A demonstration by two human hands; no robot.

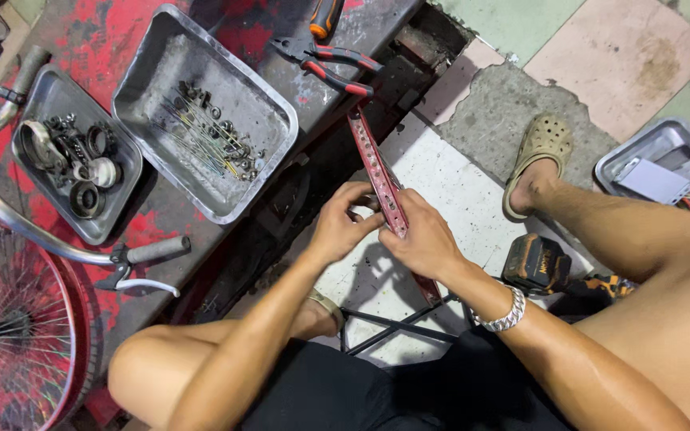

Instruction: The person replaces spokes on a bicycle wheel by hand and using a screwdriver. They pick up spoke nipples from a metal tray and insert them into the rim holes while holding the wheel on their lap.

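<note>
A long red metal strip with a row of holes [369, 156] runs from the edge of the red workbench down toward my lap. My left hand [341, 223] pinches it from the left, fingers curled at its edge. My right hand [421, 239] wraps around it from the right, a silver chain bracelet on that wrist. Both hands meet at the strip's middle. Whether a small part sits between my left fingertips is hidden.
Red-handled pliers [333, 64] lie on the workbench above the strip. A steel tray of spokes and nuts [153, 64], a smaller tray of bearings and rings [45, 92], handlebars [149, 251] and a spoked wheel [17, 319] are at left. A cordless drill [537, 263] lies on the floor.
</note>
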